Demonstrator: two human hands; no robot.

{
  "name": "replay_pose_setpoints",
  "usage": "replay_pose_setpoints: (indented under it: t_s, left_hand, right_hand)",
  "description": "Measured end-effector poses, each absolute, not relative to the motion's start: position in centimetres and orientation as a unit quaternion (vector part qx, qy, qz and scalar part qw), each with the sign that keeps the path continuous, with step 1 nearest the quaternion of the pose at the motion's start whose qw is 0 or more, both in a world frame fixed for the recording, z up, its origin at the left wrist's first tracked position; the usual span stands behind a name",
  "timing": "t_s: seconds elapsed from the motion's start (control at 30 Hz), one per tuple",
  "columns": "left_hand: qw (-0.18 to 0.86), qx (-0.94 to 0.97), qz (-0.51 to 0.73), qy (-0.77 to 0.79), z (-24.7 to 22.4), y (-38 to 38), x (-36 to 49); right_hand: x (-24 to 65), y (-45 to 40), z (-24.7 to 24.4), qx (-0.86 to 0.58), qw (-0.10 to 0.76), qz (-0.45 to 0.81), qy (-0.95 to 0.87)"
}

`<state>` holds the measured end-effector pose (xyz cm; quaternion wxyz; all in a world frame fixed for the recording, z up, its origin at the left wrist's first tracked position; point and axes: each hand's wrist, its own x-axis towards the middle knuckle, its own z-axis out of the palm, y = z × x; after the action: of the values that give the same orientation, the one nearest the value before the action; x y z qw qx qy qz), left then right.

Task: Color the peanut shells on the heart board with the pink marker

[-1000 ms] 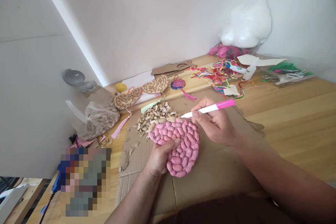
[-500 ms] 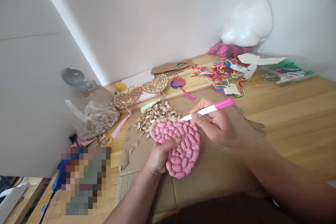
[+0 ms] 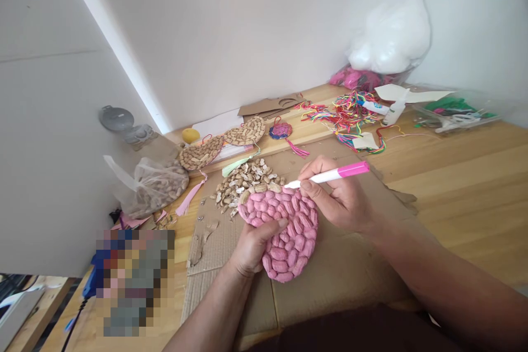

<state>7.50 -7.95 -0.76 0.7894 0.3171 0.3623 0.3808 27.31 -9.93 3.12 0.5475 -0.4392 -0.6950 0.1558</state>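
Observation:
My left hand [image 3: 256, 243] grips a peanut-shell plaque [image 3: 295, 220] by its left side, thumb across the front and the other fingers hidden behind. Most of its shells are pink; a few along the top edge are still the natural tan. In my right hand [image 3: 340, 192] is a white marker [image 3: 325, 176] with a pink end, pinched between thumb and fingers. The marker's tip meets the plaque's top edge, where pink shells border tan ones. Just behind the plaque lies a heap of loose peanut shells [image 3: 243, 181] on the cardboard sheet [image 3: 330, 286].
Two tan peanut-shell plaques [image 3: 244, 131] with tassels and a small pink-blue ornament [image 3: 280, 130] lie behind. A bag of peanuts [image 3: 159, 184] stands at left. Colourful cords [image 3: 355, 113], a small bottle [image 3: 396, 110] and a clear tray [image 3: 462, 113] sit at back right.
The plaque has shifted very slightly right and down in view. The marker tip stays at its top edge, and both hands keep their hold.

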Motion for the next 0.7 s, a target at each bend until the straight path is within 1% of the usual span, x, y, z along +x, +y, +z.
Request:
replay_pose_setpoints:
  t_s: [0.2,0.37,0.43,0.5,0.6,0.7]
  left_hand:
    - [0.788,0.323,0.378,0.363,-1.0,-7.7,7.3]
    - [0.783,0.326,0.391,0.357,-1.3,-7.9,7.4]
    - [0.776,0.32,0.412,0.355,-1.4,-7.8,7.4]
    - [0.768,0.318,0.43,0.352,-1.4,-7.6,7.4]
    - [0.756,0.317,0.457,0.344,-1.4,-7.4,7.5]
    - [0.748,0.314,0.482,0.33,-1.3,-7.2,7.7]
  right_hand:
    - [27.2,-10.2,2.9,-0.435,0.548,0.189,-0.689]
    - [26.9,-9.7,2.3,-0.415,0.625,0.186,-0.634]
    - [26.9,-9.5,2.3,-0.424,0.633,0.182,-0.621]
    - [27.0,-9.5,2.7,-0.462,0.605,0.18,-0.623]
    - [27.3,-9.9,3.9,-0.547,0.53,0.164,-0.627]
    - [27.6,-10.1,4.8,-0.583,0.478,0.174,-0.634]
